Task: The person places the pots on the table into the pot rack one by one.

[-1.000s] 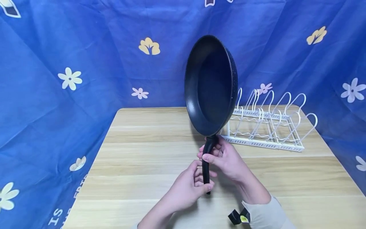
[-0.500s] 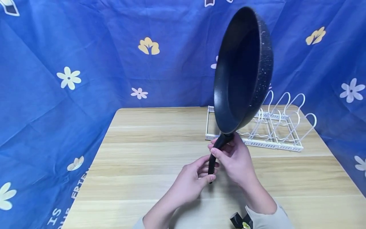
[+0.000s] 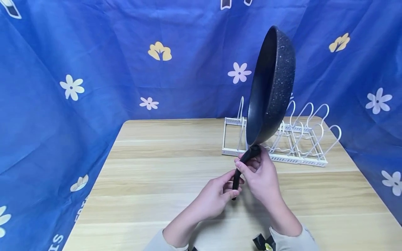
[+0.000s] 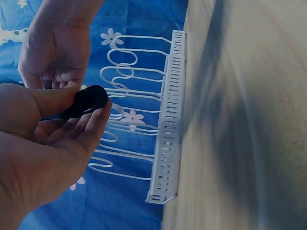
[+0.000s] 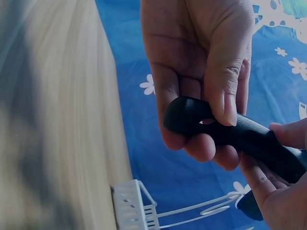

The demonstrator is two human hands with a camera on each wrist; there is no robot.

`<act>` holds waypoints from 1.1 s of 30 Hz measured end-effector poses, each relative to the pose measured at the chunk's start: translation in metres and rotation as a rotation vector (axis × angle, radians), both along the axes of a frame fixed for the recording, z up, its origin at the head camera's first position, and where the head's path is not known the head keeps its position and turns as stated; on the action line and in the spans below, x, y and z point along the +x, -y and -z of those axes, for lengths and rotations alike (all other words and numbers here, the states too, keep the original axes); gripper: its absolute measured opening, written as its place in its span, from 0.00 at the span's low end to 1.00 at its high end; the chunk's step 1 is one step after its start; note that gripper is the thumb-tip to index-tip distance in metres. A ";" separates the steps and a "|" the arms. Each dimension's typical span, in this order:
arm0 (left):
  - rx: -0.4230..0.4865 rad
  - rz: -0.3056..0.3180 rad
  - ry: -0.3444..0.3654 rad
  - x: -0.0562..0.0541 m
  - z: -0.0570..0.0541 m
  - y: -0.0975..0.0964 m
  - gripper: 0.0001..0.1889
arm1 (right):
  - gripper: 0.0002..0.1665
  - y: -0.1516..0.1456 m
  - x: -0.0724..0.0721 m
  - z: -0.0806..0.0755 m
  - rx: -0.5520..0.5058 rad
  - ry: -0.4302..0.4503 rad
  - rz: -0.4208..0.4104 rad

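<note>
A black frying pan [image 3: 284, 80] with a white-speckled outside stands nearly upright in the air, its inside turned to the left. It overlaps the middle of a white wire rack [image 3: 298, 160] in the head view. Both hands are on the black handle [image 5: 254, 139]. My left hand [image 3: 213, 197] pinches its lower end between thumb and fingers. Higher up, close below the pan, my right hand [image 3: 262, 177] grips it, thumb on the near side. In the left wrist view the handle's end [image 4: 91, 101] shows between the left thumb and fingers.
The rack stands at the back right of a light wooden table [image 3: 157, 174], with upright wire loops along two rails. A blue cloth [image 3: 188, 35] with flowers hangs behind and at both sides. A small black object [image 3: 260, 241] sits by the right sleeve.
The pan has moved right, in front of the rack's middle, and turned so more of its speckled outside shows. It rose, then came down a little. Both hands kept their hold and moved along.
</note>
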State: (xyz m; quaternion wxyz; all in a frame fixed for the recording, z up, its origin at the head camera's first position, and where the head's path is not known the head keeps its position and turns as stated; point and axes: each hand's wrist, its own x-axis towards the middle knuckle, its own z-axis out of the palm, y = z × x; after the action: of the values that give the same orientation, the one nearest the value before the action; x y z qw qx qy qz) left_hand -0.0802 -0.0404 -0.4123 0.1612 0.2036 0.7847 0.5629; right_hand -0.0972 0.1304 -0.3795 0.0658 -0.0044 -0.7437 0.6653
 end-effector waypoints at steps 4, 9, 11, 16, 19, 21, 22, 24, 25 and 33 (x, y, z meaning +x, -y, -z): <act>-0.004 0.009 0.018 -0.002 0.005 0.000 0.32 | 0.30 0.000 -0.005 0.006 0.032 0.021 -0.001; -0.015 0.011 0.059 -0.004 0.013 -0.001 0.31 | 0.26 -0.002 -0.009 0.015 0.052 0.056 -0.013; -0.012 0.005 0.084 -0.003 0.016 -0.002 0.31 | 0.26 -0.003 -0.010 0.019 0.071 0.077 -0.021; 0.018 -0.010 0.143 -0.004 0.022 -0.004 0.32 | 0.28 -0.007 -0.016 0.029 0.063 0.130 -0.047; 0.025 -0.012 0.169 -0.004 0.026 -0.005 0.32 | 0.27 -0.010 -0.018 0.034 0.026 0.168 -0.060; 0.036 -0.009 0.189 -0.004 0.028 -0.006 0.32 | 0.27 -0.012 -0.018 0.038 0.018 0.192 -0.064; 0.039 -0.007 0.198 -0.004 0.029 -0.007 0.32 | 0.26 -0.012 -0.018 0.040 0.022 0.203 -0.065; 0.051 -0.006 0.218 -0.003 0.031 -0.007 0.32 | 0.26 -0.013 -0.018 0.042 0.032 0.220 -0.067; 0.057 -0.007 0.226 -0.003 0.032 -0.008 0.32 | 0.26 -0.014 -0.019 0.043 0.032 0.227 -0.068; 0.053 -0.016 0.237 -0.004 0.035 -0.010 0.32 | 0.26 -0.015 -0.022 0.049 0.051 0.246 -0.089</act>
State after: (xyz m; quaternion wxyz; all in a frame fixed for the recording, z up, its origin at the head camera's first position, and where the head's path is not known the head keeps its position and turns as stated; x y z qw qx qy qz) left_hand -0.0838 -0.0300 -0.4477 0.2430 0.1337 0.7464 0.6050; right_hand -0.1188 0.1453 -0.4286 -0.0553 -0.0511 -0.7623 0.6429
